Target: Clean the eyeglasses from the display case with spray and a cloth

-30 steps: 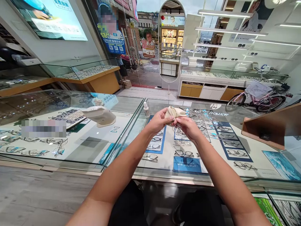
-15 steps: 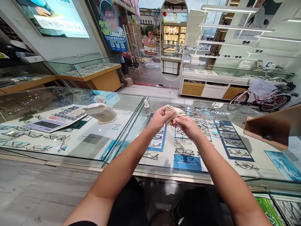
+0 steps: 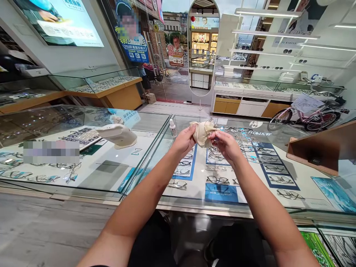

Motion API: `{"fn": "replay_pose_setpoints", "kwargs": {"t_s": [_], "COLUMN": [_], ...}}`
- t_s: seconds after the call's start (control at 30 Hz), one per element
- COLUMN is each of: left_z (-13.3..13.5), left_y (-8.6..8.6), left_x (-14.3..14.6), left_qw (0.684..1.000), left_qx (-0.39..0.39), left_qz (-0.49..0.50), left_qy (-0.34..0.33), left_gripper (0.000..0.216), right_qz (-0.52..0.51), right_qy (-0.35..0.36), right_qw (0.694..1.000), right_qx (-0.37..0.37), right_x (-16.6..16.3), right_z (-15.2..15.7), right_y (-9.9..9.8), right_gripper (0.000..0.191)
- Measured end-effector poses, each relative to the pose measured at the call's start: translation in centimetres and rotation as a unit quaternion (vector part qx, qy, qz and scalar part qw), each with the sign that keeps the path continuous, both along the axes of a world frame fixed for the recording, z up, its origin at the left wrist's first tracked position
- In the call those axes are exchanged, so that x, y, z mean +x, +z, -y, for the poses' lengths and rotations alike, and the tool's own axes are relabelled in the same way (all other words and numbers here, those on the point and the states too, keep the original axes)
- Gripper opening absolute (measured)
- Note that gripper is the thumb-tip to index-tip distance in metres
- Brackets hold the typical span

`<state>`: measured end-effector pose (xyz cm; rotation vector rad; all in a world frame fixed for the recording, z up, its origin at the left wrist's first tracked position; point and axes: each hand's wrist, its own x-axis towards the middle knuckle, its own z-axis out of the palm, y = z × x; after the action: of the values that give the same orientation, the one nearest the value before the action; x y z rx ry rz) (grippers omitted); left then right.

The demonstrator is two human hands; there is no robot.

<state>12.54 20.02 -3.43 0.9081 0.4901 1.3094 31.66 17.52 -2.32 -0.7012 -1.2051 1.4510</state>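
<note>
Above a glass display case [image 3: 167, 200], my left hand [image 3: 184, 141] pinches a cream cleaning cloth [image 3: 202, 134], its fingers closed at the cloth's left side. At the cloth's right edge, my right hand [image 3: 226, 144] has its fingers closed on a thin-framed pair of eyeglasses [image 3: 212, 121]. Most of that frame is covered by cloth and fingers. A small white spray bottle [image 3: 172, 128] stands upright on the glass, just beyond my left hand. Rows of glasses [image 3: 218, 180] lie inside the case beneath both hands.
On the left part of the counter are a white scanner-like device [image 3: 118, 135] and a calculator [image 3: 83, 137]. A brown wooden stand [image 3: 314, 155] sits at the right. Farther off are an oval mirror [image 3: 203, 48] and a pink bicycle [image 3: 308, 113].
The cloth, bunched between my fingers before, now spreads wider and hangs lower. My left hand has shifted slightly left, and my right hand slightly right, so they are farther apart.
</note>
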Motion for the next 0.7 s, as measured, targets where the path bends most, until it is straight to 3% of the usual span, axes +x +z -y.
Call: {"fn": "replay_pose_setpoints", "kwargs": {"t_s": [0.23, 0.47, 0.7], "left_z": [0.9, 1.7, 2.0], "left_y": [-0.3, -0.8, -1.1], "left_x": [0.1, 0.7, 1.3], "left_qw": [0.991, 0.974, 0.970], "left_qx": [0.019, 0.057, 0.076], "left_qz": [-0.101, -0.161, -0.178], "left_qy": [-0.088, -0.150, -0.147], "left_gripper": [0.056, 0.058, 0.054], "right_qz": [-0.030, -0.019, -0.008], "right_qy": [-0.085, -0.072, -0.065], "right_qw": [0.995, 0.997, 0.998], "right_qx": [0.035, 0.002, 0.005], "right_x": [0.5, 0.2, 0.0], "right_z": [-0.5, 0.0, 0.1], "right_y": [0.3, 0.4, 0.2], "right_gripper": [0.030, 0.039, 0.044]}}
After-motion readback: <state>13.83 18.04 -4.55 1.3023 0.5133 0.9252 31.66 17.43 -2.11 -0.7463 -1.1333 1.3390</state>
